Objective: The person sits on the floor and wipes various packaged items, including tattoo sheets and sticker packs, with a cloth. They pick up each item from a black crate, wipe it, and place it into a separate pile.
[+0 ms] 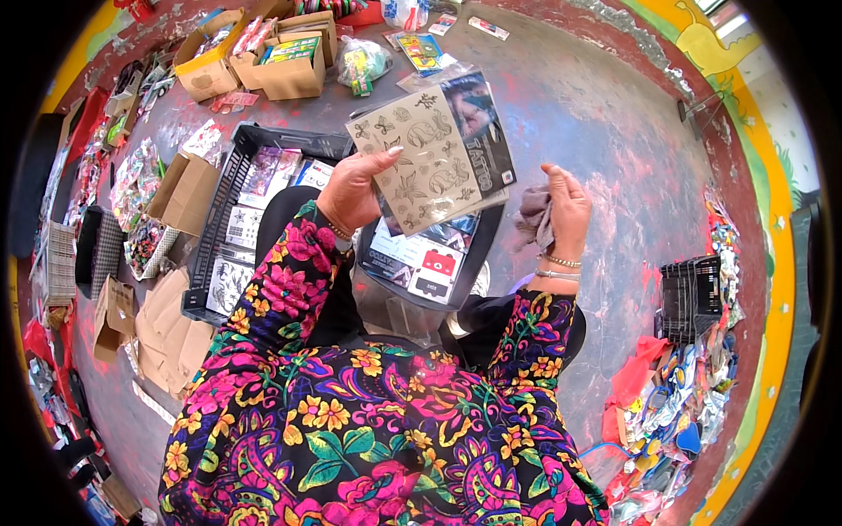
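Observation:
My left hand (353, 191) grips a small stack of temporary tattoo sheets (419, 158) by its left edge, thumb on top. The front sheet is beige with dark flower and butterfly drawings; a dark printed card shows behind it. To the right, my right hand (568, 206) is closed on a crumpled greyish-mauve cloth (534, 215), apart from the sheets. Below the stack, a dark bin (474, 285) between my knees holds more printed cards, one with a red bear-like face (438, 263).
A black crate (230, 188) with printed packs stands left of my legs. Open cardboard boxes (294, 74) sit at the far left, near a plastic bag (364, 61). Flattened cardboard (171, 333) lies at left. Another black crate (691, 298) and a heap of mixed items (680, 421) line the right wall.

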`<control>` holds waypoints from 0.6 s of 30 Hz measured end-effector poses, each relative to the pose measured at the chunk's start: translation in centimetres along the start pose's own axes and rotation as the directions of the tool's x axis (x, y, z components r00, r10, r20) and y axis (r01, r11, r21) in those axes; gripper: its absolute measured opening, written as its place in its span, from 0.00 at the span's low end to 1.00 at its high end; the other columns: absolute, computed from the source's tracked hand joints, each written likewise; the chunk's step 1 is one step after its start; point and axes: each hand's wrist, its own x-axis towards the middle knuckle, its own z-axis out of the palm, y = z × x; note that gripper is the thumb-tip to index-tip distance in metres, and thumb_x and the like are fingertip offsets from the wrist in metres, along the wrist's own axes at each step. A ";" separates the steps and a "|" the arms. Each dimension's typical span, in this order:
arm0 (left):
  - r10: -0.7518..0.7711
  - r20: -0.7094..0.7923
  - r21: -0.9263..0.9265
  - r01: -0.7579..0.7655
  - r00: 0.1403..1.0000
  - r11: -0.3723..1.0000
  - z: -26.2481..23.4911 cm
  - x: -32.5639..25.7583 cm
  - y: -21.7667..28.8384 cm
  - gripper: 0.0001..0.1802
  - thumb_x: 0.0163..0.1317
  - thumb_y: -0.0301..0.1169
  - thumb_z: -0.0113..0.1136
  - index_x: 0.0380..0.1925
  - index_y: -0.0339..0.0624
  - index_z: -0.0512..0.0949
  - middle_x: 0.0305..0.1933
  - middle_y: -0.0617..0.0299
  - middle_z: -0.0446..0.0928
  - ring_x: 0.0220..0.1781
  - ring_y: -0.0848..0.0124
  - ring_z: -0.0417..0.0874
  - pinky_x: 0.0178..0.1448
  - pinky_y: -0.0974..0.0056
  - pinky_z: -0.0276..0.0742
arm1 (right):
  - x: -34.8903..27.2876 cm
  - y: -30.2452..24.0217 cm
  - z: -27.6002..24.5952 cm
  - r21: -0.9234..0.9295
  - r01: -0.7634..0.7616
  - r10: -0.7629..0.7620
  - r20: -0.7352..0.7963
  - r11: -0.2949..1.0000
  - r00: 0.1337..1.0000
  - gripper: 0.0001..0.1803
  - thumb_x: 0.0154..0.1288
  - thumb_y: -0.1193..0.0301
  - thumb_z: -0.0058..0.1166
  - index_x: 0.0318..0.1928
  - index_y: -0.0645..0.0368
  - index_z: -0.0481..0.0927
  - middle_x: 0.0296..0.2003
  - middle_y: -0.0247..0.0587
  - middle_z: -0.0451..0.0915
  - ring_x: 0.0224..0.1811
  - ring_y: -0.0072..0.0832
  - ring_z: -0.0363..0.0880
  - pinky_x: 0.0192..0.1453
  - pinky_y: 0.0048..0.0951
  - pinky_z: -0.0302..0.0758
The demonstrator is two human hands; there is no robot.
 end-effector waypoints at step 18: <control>-0.047 -0.053 0.070 0.051 0.997 0.996 0.1 0.4 -0.5 0.23 0.59 0.27 0.53 0.55 0.33 0.64 0.53 0.52 0.71 0.53 0.60 0.74 0.57 0.54 0.70 | -0.4 2.6 1.9 -0.325 0.213 -0.163 0.174 0.921 0.971 0.06 0.54 0.73 0.57 0.30 0.65 0.79 0.21 0.30 0.77 0.23 0.13 0.70 0.28 0.18 0.68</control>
